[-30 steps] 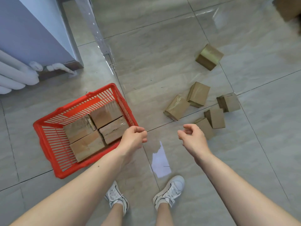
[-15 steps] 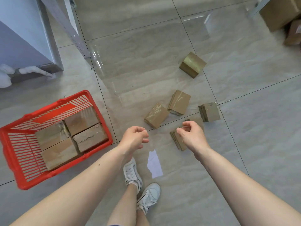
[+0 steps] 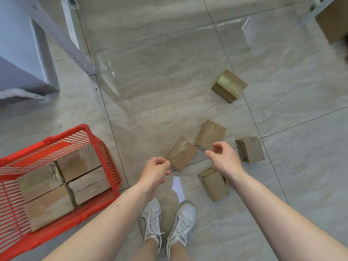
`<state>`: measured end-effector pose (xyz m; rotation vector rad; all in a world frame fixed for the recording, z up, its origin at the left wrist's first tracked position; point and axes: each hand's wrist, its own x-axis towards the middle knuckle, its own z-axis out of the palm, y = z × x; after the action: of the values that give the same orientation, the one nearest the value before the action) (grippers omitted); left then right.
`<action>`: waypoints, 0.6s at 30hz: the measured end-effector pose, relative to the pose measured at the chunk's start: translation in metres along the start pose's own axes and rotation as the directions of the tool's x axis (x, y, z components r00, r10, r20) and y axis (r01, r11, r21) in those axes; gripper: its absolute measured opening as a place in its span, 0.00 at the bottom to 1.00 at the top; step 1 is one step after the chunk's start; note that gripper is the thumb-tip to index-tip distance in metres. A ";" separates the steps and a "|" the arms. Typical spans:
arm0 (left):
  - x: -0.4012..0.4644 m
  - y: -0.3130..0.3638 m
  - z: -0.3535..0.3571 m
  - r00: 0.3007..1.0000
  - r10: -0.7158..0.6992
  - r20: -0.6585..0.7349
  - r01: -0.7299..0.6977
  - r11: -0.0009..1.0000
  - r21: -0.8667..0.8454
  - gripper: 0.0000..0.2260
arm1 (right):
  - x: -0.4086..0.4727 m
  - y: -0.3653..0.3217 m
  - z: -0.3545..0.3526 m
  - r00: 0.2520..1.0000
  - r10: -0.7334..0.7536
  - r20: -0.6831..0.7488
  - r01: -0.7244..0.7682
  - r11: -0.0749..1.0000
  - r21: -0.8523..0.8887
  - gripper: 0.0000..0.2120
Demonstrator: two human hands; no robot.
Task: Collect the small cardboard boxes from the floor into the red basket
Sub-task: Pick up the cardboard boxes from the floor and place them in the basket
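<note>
1. The left hand (image 3: 155, 171) and the right hand (image 3: 224, 160) both hang above the floor with fingers loosely curled, holding nothing.
2. Five small boxes lie loose; the nearest box (image 3: 213, 183) is under the right wrist.
3. The red basket (image 3: 105, 147), near left, holds four boxes.
4. I judge this the reaching step; next, bend and grasp a box.

A glossy grey tiled floor (image 3: 169, 72) is seen, crossed by dark grout lines. A red basket (image 3: 105, 147) is set on it at the left. Five small cardboard boxes are scattered to the right: a far box (image 3: 228, 88), a taped box (image 3: 211, 134), a tilted box (image 3: 180, 156), a right box (image 3: 250, 149) and a near box (image 3: 214, 184). A white paper scrap (image 3: 178, 186) is laid near two white shoes (image 3: 167, 221).
</note>
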<state>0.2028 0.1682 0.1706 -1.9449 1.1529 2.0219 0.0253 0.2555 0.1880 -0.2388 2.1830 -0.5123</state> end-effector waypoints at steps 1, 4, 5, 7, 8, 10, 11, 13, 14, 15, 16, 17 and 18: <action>0.010 -0.003 0.003 1.000 -0.012 -0.004 0.012 1.000 -0.003 0.03 | 0.010 0.003 0.004 1.000 -0.005 0.008 0.005 1.000 -0.023 0.21; 0.045 -0.017 0.017 0.999 -0.050 -0.014 0.049 0.999 -0.020 0.11 | 0.048 0.022 0.021 0.999 -0.005 0.052 0.010 0.995 -0.104 0.23; 0.058 -0.023 0.021 0.998 -0.062 -0.018 0.062 0.998 -0.026 0.13 | 0.061 0.029 0.028 0.997 0.003 0.075 0.007 0.990 -0.139 0.23; 0.083 -0.037 0.028 0.996 -0.090 -0.016 0.089 0.995 -0.034 0.19 | 0.088 0.044 0.043 0.993 0.022 0.116 0.002 0.978 -0.206 0.24; 0.097 -0.045 0.032 0.995 -0.097 -0.011 0.096 0.995 -0.032 0.21 | 0.101 0.052 0.051 0.991 0.032 0.130 -0.002 0.974 -0.227 0.25; 0.124 -0.059 0.039 0.995 -0.100 -0.010 0.100 0.994 -0.031 0.27 | 0.127 0.067 0.068 0.988 0.043 0.148 -0.004 0.967 -0.253 0.26; 0.137 -0.065 0.042 0.994 -0.109 -0.008 0.109 0.994 -0.033 0.29 | 0.139 0.075 0.077 0.987 0.046 0.157 -0.003 0.964 -0.264 0.27; 0.161 -0.078 0.048 0.992 -0.122 -0.004 0.122 0.992 -0.039 0.30 | 0.159 0.089 0.095 0.980 0.044 0.193 0.015 0.955 -0.295 0.29; 0.171 -0.083 0.052 0.993 -0.120 0.000 0.119 0.992 -0.041 0.28 | 0.168 0.094 0.103 0.977 0.033 0.210 0.035 0.949 -0.313 0.30; 0.180 -0.087 0.056 0.993 -0.115 0.009 0.115 0.992 -0.046 0.28 | 0.176 0.100 0.110 0.975 0.016 0.220 0.059 0.943 -0.329 0.30; 0.189 -0.091 0.060 0.994 -0.110 0.016 0.111 0.992 -0.055 0.27 | 0.184 0.103 0.116 0.975 -0.011 0.221 0.088 0.935 -0.344 0.30; 0.197 -0.095 0.063 0.994 -0.104 0.020 0.105 0.993 -0.060 0.27 | 0.190 0.106 0.121 0.975 -0.045 0.217 0.122 0.926 -0.357 0.30; 0.204 -0.098 0.065 0.995 -0.098 0.019 0.099 0.993 -0.058 0.27 | 0.194 0.108 0.126 0.974 -0.083 0.208 0.157 0.917 -0.366 0.30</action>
<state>0.1688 0.1906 -0.0614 -1.9670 0.9833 2.0395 0.0064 0.2508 -0.0662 -0.6121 2.0722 -0.1168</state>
